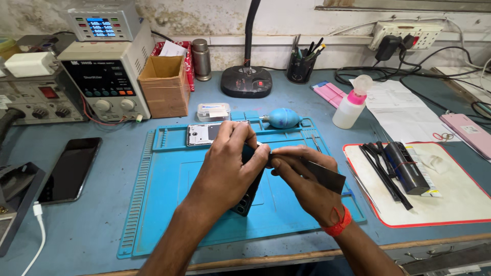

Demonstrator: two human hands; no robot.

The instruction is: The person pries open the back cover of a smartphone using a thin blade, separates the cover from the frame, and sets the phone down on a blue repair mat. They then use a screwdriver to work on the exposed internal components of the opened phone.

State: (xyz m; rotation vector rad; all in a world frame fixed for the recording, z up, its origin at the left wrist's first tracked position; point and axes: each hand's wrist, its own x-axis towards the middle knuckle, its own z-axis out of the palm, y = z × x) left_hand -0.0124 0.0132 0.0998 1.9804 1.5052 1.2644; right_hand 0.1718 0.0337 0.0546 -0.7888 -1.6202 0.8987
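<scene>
My left hand point(227, 163) grips a dark phone body point(246, 199), held upright on edge over the blue silicone work mat point(163, 204). My right hand point(302, 179), with a red thread at the wrist, pinches a thin dark panel point(327, 176) that angles away from the phone to the right. Both thumbs meet at the phone's top edge. A second opened phone frame point(202, 134) lies flat at the back of the mat, just beyond my left hand.
A blue dust blower point(282, 117) and a small clear box point(213, 111) sit at the mat's rear. A white bottle with a pink cap point(350, 105), papers, a white pad with black tools point(399, 171), a dark phone point(69, 168), power supplies point(105, 82) and a cardboard box point(163, 84) surround it.
</scene>
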